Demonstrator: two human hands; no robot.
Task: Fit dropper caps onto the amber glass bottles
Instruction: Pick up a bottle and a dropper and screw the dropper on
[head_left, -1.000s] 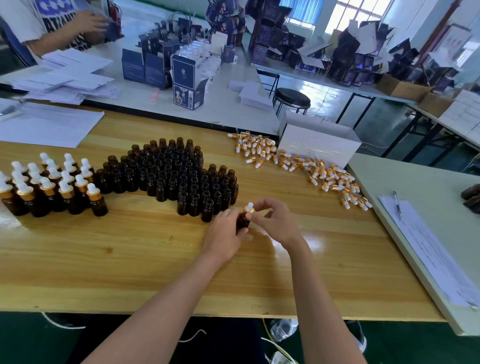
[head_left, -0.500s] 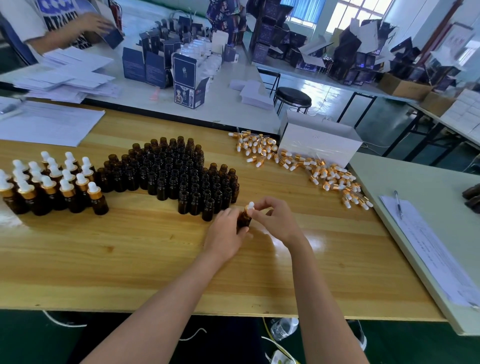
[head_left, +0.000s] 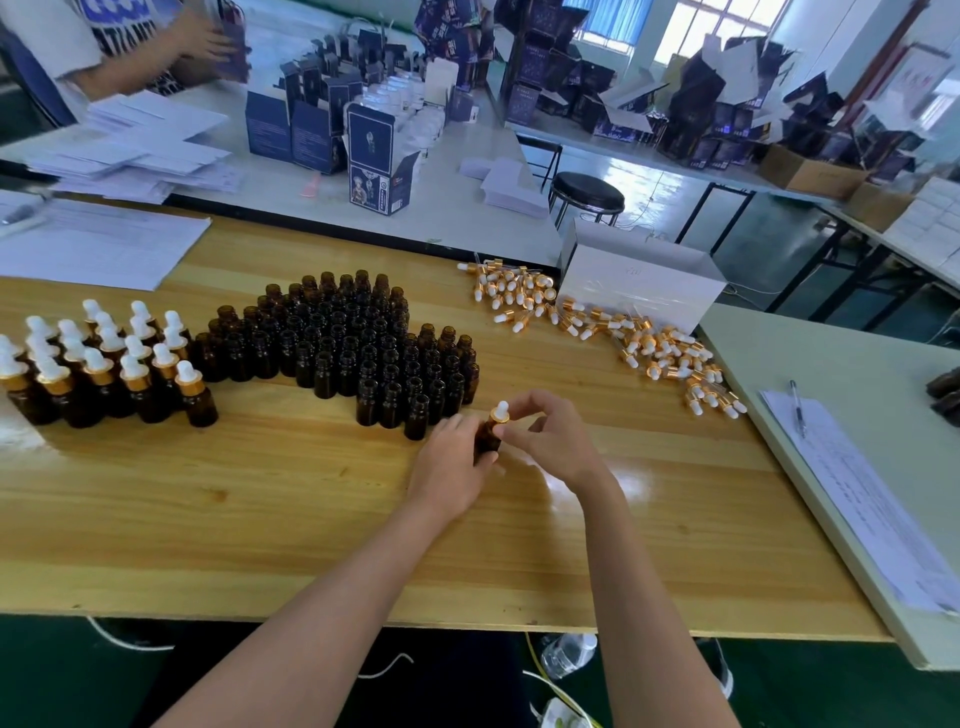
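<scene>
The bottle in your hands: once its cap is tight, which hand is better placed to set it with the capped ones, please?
Probably the left hand: it grips the bottle, and the capped bottles stand on its side. The right hand only pinches the dropper cap, nearer the loose caps.

Daylight from barred windows (head_left: 727, 26) falls on a glossy pale floor (head_left: 670, 179), white tables (head_left: 457, 197) and a black stool (head_left: 587, 189).

One white box (head_left: 639, 291), one pen (head_left: 797, 408), one stool (head_left: 587, 189), dozens of uncapped bottles (head_left: 343, 343) and loose dropper caps (head_left: 670, 353).
</scene>
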